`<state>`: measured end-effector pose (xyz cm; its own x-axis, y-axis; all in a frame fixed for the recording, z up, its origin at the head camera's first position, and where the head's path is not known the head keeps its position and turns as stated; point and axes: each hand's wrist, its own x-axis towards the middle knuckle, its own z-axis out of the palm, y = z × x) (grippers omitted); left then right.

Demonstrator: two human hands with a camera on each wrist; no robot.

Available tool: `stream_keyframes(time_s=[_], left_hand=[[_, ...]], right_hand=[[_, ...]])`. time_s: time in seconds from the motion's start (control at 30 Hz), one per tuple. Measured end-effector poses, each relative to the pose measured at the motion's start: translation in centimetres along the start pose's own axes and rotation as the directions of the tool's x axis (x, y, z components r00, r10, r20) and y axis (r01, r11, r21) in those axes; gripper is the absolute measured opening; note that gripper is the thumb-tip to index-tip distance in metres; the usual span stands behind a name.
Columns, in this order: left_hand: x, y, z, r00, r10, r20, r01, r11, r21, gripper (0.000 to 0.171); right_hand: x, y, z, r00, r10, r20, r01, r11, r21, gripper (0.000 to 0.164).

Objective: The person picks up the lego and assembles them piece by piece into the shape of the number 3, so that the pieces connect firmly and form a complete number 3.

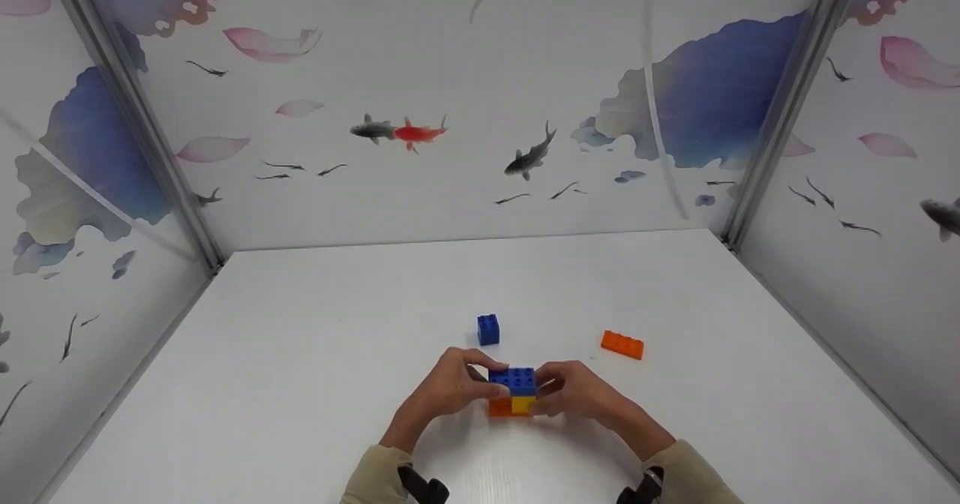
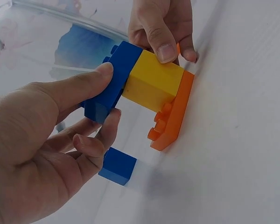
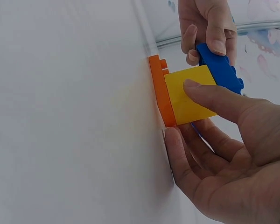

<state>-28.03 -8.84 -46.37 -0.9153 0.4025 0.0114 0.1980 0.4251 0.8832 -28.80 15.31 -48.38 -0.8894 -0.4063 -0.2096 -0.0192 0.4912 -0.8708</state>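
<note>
Near the table's front, an orange toy brick plate [image 1: 500, 408] carries a yellow brick [image 2: 151, 79] on its right half. Over the yellow brick sits a blue studded brick [image 1: 517, 379], which juts out to the left above bare orange studs. My left hand [image 1: 452, 385] pinches the jutting end of this blue brick between thumb and fingers. My right hand [image 1: 576, 389] holds the yellow brick, thumb on its near face and fingers behind. In the right wrist view, the blue brick [image 3: 219, 67] looks tilted against the yellow brick's top.
A smaller blue brick [image 1: 488, 330] stands on the white table [image 1: 337, 324] just beyond my left hand. Farther right lies another orange brick plate [image 1: 622, 345]. Printed panels [image 1: 465, 189] with fish and petals enclose the table at the back and both sides.
</note>
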Motion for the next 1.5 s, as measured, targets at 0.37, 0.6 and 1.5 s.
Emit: stream_keyframes(time_s=[0.37, 0.6, 1.5], left_hand=[[0.2, -0.1, -0.1, 0.999, -0.037, 0.006, 0.037, 0.999, 0.002, 0.031], [0.2, 0.2, -0.1, 0.999, -0.048, 0.012, 0.048, 0.999, 0.008, 0.028], [2.0, -3.4, -2.9, 0.973, -0.092, -0.212, 0.099, 0.995, 0.024, 0.047]], right_hand=[[0.1, 0.1, -0.1, 1.0, 0.008, -0.003, -0.008, 1.0, -0.003, 0.038], [0.1, 0.1, -0.3, 1.0, 0.014, 0.003, -0.014, 1.0, -0.001, 0.037], [0.0, -0.1, -0.2, 1.0, 0.03, -0.001, -0.03, 1.0, -0.007, 0.039]])
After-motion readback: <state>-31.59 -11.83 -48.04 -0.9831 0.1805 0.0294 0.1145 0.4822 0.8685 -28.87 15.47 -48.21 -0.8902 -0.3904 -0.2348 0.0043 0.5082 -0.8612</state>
